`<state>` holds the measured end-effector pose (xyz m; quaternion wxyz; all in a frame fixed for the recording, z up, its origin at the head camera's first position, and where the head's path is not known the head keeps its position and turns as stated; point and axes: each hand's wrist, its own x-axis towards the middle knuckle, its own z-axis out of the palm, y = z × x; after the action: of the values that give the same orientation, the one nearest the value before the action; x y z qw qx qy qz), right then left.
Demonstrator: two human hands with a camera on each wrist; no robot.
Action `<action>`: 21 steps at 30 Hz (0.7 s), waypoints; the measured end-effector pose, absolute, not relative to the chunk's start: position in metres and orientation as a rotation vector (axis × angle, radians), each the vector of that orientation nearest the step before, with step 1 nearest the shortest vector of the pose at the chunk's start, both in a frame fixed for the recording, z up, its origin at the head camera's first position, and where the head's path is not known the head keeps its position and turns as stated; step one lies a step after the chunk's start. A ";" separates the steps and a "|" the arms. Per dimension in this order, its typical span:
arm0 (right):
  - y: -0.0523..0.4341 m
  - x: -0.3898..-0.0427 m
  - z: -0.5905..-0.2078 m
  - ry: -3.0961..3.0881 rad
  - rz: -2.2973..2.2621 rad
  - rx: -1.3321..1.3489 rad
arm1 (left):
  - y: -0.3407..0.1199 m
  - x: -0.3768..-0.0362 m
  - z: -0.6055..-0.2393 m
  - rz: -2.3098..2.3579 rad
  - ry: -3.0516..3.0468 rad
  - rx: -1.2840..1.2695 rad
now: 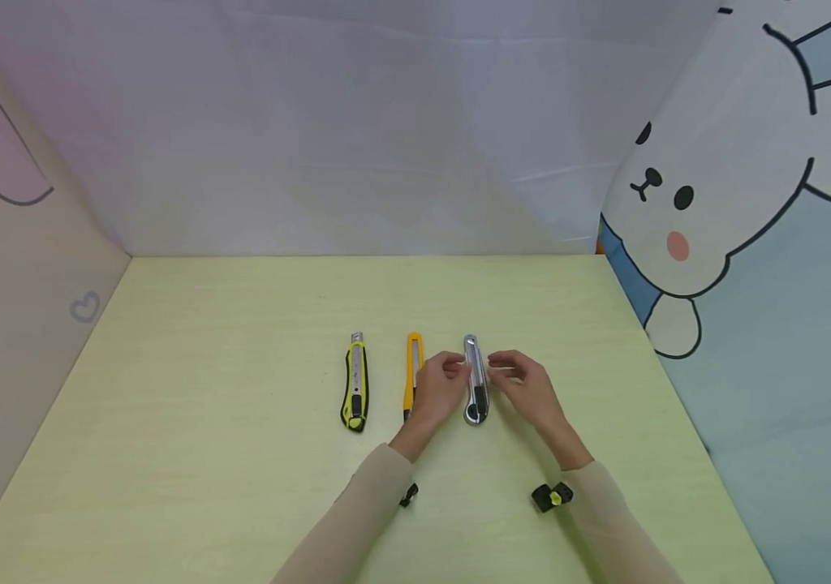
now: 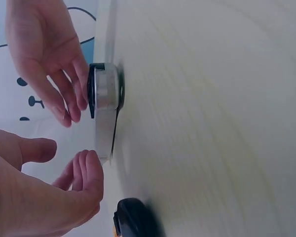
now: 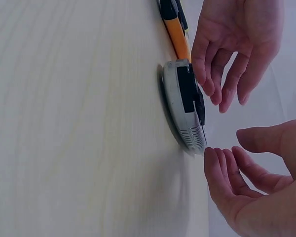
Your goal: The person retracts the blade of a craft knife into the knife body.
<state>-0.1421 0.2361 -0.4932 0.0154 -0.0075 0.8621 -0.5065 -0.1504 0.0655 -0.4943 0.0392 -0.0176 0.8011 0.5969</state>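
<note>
Both hands loose-fingered, holding nothing: left hand (image 1: pixel 441 388) and right hand (image 1: pixel 527 385) flanking silver knife (image 1: pixel 475 380) flat on table (image 1: pixel 204 422); orange knife (image 1: pixel 413 369) just left; yellow-black knife (image 1: pixel 355 381) farther left.

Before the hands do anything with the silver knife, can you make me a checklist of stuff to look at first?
1. Silver knife lying flat on the table: ok, it rests lengthwise between both hands.
2. Left hand ready: ok, fingers relaxed right beside the knife; whether they touch it, cannot tell.
3. Right hand ready: ok, fingers loose on the knife's other side, holding nothing.
4. Blade pulled in: cannot tell, the tip is too small to see.
5. Orange knife out of the way: not ok, it lies close under the left hand.
6. Yellow-and-black knife out of the way: ok, it lies apart, further left.
</note>
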 end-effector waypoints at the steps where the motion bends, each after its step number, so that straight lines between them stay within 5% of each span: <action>1: 0.237 -0.142 -0.492 2.671 -1.603 -0.025 | 0.064 -0.150 -0.493 1.848 2.460 -0.060; 21: 0.258 -0.140 -0.483 2.756 -1.661 -0.043 | 0.008 -0.147 -0.477 1.995 2.484 -0.110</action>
<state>-0.1401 0.2581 -0.4828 -0.0384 -0.0133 0.8558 -0.5157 -0.1467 0.0076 -0.4772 -0.0229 -0.0346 0.7790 0.6257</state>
